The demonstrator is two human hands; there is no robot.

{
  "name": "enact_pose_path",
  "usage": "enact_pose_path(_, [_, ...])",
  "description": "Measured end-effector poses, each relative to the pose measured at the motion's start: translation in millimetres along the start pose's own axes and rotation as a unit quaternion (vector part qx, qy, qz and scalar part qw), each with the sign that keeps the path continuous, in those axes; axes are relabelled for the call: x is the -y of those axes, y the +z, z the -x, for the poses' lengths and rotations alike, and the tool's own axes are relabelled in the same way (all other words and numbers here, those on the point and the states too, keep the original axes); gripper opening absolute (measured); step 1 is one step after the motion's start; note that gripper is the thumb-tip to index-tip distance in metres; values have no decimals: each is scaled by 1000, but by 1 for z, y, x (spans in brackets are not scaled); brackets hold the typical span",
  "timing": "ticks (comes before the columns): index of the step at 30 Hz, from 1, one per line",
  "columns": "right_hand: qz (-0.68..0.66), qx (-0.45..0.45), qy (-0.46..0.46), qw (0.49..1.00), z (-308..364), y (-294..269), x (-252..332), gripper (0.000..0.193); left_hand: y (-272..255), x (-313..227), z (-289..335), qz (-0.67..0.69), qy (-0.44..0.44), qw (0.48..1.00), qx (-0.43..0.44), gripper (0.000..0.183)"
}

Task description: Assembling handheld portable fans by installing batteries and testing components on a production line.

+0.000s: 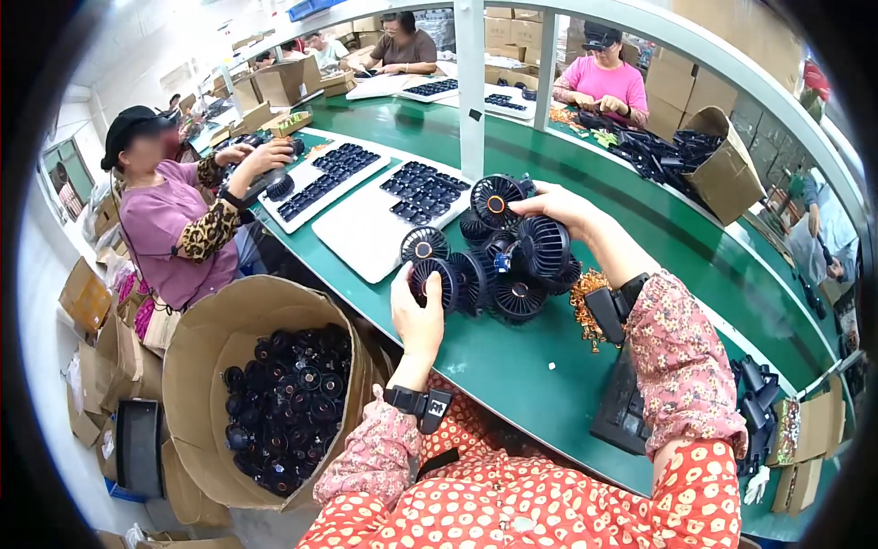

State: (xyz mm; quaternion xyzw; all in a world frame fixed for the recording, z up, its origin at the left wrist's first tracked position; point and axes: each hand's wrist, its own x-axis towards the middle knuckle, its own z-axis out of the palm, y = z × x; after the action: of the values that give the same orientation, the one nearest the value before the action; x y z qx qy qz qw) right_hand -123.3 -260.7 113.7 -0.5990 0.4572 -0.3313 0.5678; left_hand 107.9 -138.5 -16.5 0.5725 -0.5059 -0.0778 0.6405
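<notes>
Left hand (pixel 419 316): thumb and fingers grasping round black plastic fan head with ribbed grille (pixel 447 278), at left edge of fan cluster. Right hand (pixel 560 209): fingers at edge of round black fan with orange centre ring (pixel 496 202), on top of cluster; cannot tell if grip is closed. Cluster lies on green flat worktable (pixel 498 377), beside small orange metallic-looking pieces (pixel 587 309). Large brown cardboard box (pixel 203 389) near left forearm, containing many similar black fan parts (pixel 285 403).
</notes>
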Motion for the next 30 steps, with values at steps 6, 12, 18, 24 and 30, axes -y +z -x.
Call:
enact_pose_path(6, [217,-10,48,975,-20,-21,8,59,-25,0,-10,-295,117,946,59,56])
enact_pose_path(12, [232,-12,-10,972,-10,5,20,43,-20,-14,6,-112,135,976,129,72])
enact_pose_path(18, [-20,-115,-92,989,8,13,22,40,-27,-22,-5,-296,154,933,133,65])
enact_pose_path(24, [-88,-162,-123,975,64,-16,42,36,-34,-30,-4,-351,173,911,129,66])
enact_pose_path(30, [-43,-227,-71,970,225,-40,13,38,-32,-87,68,-63,413,866,275,73])
